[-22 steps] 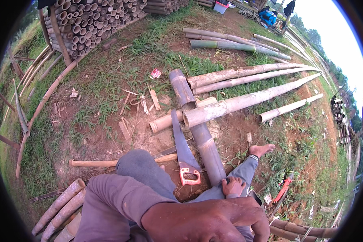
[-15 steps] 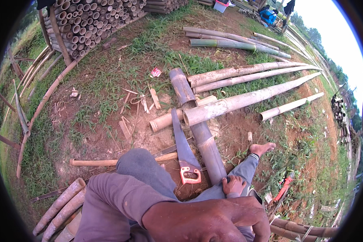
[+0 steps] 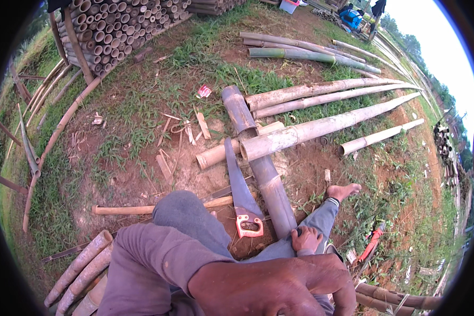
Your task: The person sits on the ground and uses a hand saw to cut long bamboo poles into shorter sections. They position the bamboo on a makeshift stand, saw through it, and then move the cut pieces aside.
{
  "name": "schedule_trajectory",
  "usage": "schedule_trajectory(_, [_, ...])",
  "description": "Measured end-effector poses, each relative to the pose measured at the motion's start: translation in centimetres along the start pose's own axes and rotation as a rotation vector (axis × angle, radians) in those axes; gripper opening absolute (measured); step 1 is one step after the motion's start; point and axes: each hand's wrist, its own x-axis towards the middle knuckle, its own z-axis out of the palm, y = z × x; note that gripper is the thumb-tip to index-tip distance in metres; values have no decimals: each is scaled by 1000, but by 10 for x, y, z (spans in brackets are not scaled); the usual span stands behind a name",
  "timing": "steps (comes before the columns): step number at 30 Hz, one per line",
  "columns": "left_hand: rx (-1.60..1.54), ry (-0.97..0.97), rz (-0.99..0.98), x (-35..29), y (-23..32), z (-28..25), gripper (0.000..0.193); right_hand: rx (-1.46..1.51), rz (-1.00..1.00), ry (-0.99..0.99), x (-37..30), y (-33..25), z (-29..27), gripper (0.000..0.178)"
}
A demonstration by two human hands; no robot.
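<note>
My left arm, its purple-grey sleeve pushed up, crosses in front of my body toward the right. My left hand [image 3: 331, 275] bends downward at the lower right; its fingers are hidden. My right hand [image 3: 306, 239] rests on my grey-blue trouser leg with its fingers laid out, beside the near end of a thick bamboo piece [image 3: 275, 197]. A handsaw [image 3: 242, 192] with an orange handle lies left of that bamboo, blade pointing away. One long bamboo pole [image 3: 300, 139] lies across the thick bamboo, next to a shorter light bamboo piece [image 3: 211, 156].
A wooden-handled tool [image 3: 124, 210] lies left of my knee. Bamboo lengths [image 3: 81, 268] are at lower left, more poles [image 3: 310, 57] at far right. A bamboo stack [image 3: 110, 37] stands behind a bent pole rail [image 3: 55, 139]. A red-wrapped object [image 3: 371, 245] lies right of my leg.
The picture has shifted very slightly. My arms and hands keep nearly the same pose, and the saw and bamboo stay in place.
</note>
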Motion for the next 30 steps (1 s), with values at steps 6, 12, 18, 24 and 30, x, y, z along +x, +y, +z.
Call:
schedule_trajectory(6, [-27,36,11,-3,-3,4,28,5,2,10,-1,-1,-1,53])
schedule_trajectory(12, [-18,6,-43,-3,1,2,38,11,-4,15,0,1,2,53])
schedule_trajectory(18, [-53,63,1,-7,-4,8,45,12,16,-16,0,-3,-3,53])
schedule_trajectory(24, [-50,42,-63,-10,-4,9,41,13,20,-15,-1,-2,-3,53])
schedule_trajectory(30, [-60,19,-64,-8,-3,5,41,16,7,-7,-1,-3,-4,53])
